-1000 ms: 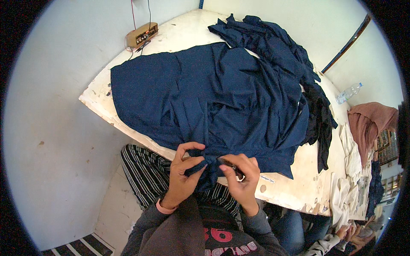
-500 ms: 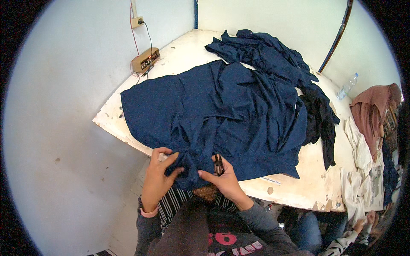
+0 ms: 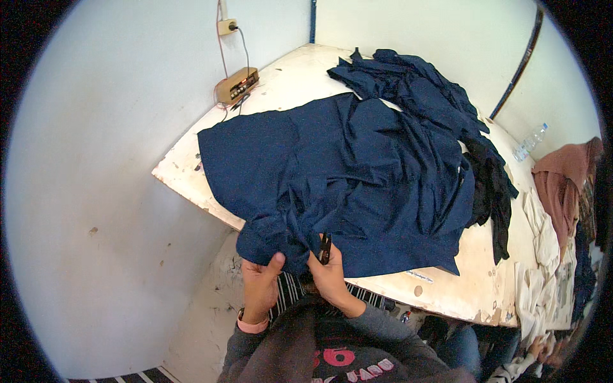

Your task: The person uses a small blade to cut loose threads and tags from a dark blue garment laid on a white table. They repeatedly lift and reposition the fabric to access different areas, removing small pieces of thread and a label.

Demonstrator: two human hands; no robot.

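A navy blue garment (image 3: 396,185) lies spread and wrinkled over the table, its near edge lifted and bunched at the front. My left hand (image 3: 260,284) pinches that edge, thumb on top, fingers partly hidden under the cloth. Close by on the right, my right hand (image 3: 330,277) grips the same edge between thumb and fingers. Small dark thread snips (image 3: 325,247) are also tucked in the right hand, pointing away from me. Folds of cloth hide some of its fingertips.
More navy clothing (image 3: 408,83) and a black cloth (image 3: 491,191) are heaped behind and right on the white table (image 3: 447,297). A brown radio-like box (image 3: 237,86) stands by the left wall, corded to a socket. A plastic bottle (image 3: 531,142), white cloths (image 3: 539,281) and another person (image 3: 562,185) are right.
My left hand has closed on the garment's edge from a looser, spread pose. It has shifted down and right, and more cloth now hangs over it. The whole view has shifted slightly.
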